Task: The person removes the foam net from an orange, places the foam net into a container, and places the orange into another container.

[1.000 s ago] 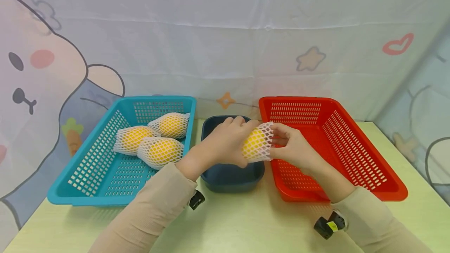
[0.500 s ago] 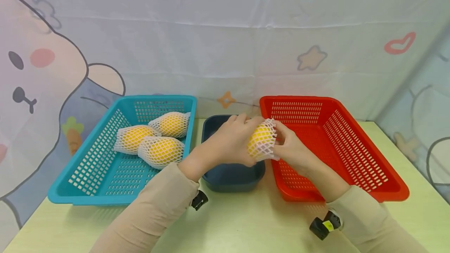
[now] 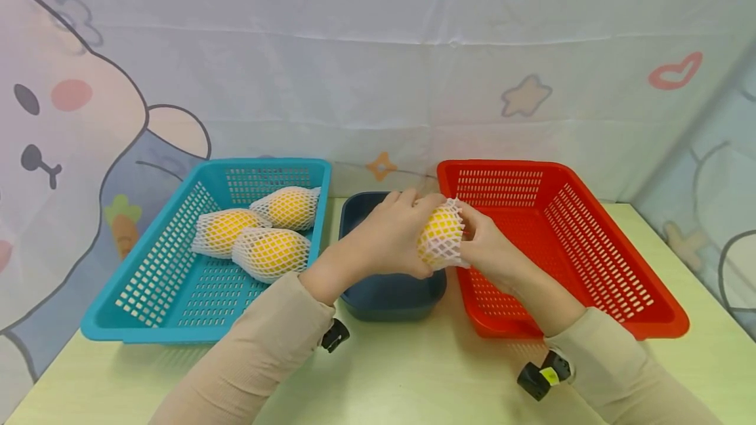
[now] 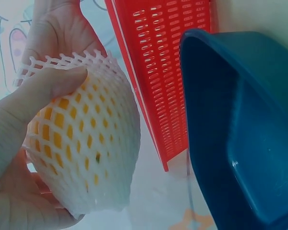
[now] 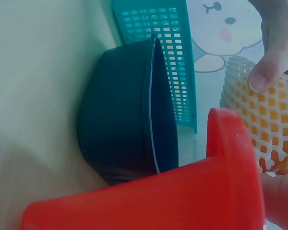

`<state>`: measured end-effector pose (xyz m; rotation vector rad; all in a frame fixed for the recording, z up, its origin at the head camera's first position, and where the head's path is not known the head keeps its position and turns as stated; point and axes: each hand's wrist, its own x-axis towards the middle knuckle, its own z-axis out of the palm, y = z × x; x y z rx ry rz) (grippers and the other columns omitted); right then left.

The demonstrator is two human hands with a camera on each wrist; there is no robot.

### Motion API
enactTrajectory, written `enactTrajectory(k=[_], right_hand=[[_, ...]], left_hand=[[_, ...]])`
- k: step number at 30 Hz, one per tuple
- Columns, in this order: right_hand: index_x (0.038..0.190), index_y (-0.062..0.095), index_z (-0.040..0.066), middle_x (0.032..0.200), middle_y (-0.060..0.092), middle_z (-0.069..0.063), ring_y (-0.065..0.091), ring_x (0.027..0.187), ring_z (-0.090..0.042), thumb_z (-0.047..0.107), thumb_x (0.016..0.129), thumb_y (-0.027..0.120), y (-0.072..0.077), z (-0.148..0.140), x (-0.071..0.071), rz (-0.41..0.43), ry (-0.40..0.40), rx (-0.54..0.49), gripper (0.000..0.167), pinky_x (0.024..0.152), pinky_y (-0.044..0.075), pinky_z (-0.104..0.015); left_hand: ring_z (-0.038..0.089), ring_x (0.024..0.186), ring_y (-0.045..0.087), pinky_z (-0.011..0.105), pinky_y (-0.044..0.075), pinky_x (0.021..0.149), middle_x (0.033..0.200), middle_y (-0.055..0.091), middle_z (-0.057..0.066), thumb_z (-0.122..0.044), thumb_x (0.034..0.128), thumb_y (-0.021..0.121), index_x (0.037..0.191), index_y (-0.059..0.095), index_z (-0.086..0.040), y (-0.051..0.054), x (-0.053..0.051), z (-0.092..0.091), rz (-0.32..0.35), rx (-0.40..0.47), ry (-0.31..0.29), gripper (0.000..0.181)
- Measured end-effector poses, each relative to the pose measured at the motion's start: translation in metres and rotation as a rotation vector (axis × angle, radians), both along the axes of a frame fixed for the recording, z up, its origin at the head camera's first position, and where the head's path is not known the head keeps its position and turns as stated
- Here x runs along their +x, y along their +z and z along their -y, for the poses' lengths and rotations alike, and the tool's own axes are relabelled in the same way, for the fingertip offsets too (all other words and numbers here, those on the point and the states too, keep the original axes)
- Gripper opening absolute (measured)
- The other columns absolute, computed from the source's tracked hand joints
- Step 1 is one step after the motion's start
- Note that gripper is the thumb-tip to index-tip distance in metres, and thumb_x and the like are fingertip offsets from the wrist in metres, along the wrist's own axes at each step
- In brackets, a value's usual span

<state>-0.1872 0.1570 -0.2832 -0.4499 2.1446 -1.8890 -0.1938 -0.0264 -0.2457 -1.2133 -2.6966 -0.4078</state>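
A yellow mango [image 3: 441,236] in a white foam net [image 4: 103,124] is held above the dark blue tub [image 3: 392,307], near the red basket's left edge. My left hand [image 3: 392,235] grips it from the left, thumb across the net in the left wrist view and fingers beneath. My right hand [image 3: 493,251] holds the right end of the net between thumb and fingers; some of those fingertips are hidden behind the fruit. In the right wrist view the netted mango [image 5: 271,110] shows at the right edge, with the left thumb pressed on it.
At left a teal basket [image 3: 171,334] holds several netted mangoes, such as the front one [image 3: 270,254]. To the right stands a red basket [image 3: 620,267] with slotted walls. All stand on a pale table [image 3: 401,379] before a printed cloth [image 3: 378,84].
Over the last second both hands and the mango have shifted slightly right and up, and the fruit has turned a little. In the last half second they have barely moved.
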Motion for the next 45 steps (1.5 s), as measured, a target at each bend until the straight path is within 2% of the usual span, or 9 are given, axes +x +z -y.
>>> enactTrajectory(k=[11,21,28,37,45], right_hand=[[0.137,0.030,0.001,0.119,0.041,-0.018,0.052,0.093,-0.024,-0.001,0.083,0.058,0.001,-0.001,-0.001,0.002,-0.043,0.004,0.061,0.076,0.051,-0.028],[0.139,0.029,0.002,0.122,0.041,-0.020,0.052,0.095,-0.026,-0.001,0.081,0.060,0.003,-0.005,-0.001,0.014,-0.074,0.046,0.065,0.076,0.052,-0.029],[0.137,0.032,0.002,0.123,0.040,-0.019,0.053,0.097,-0.028,0.002,0.082,0.063,0.006,-0.009,0.000,0.006,-0.055,0.034,0.063,0.077,0.052,-0.030],[0.138,0.031,0.003,0.126,0.039,-0.019,0.053,0.099,-0.027,0.002,0.081,0.064,0.006,-0.012,0.000,0.009,-0.045,0.033,0.066,0.078,0.051,-0.031],[0.139,0.030,0.004,0.130,0.038,-0.019,0.051,0.103,-0.029,0.002,0.079,0.065,0.007,-0.015,-0.001,0.026,-0.053,0.037,0.069,0.079,0.051,-0.033]], left_hand=[[0.023,0.097,0.048,0.035,0.040,0.086,0.112,0.051,0.010,-0.035,0.0647,0.082,0.135,0.039,-0.006,0.000,-0.002,0.002,-0.005,-0.019,-0.002,0.088],[0.023,0.101,0.047,0.035,0.039,0.089,0.114,0.051,0.011,-0.032,0.0637,0.084,0.135,0.037,-0.005,0.000,-0.004,0.005,0.010,-0.027,-0.028,0.089],[0.022,0.101,0.048,0.035,0.038,0.090,0.114,0.052,0.009,-0.035,0.0650,0.082,0.136,0.037,-0.005,0.001,-0.005,0.007,-0.019,-0.053,-0.039,0.090],[0.022,0.103,0.048,0.035,0.038,0.091,0.116,0.052,0.010,-0.033,0.0670,0.082,0.137,0.037,-0.005,0.002,-0.006,0.011,-0.014,-0.049,-0.054,0.088],[0.023,0.098,0.053,0.037,0.040,0.089,0.109,0.057,0.011,-0.033,0.0660,0.084,0.133,0.039,-0.005,0.000,-0.006,0.014,-0.055,-0.038,-0.065,0.085]])
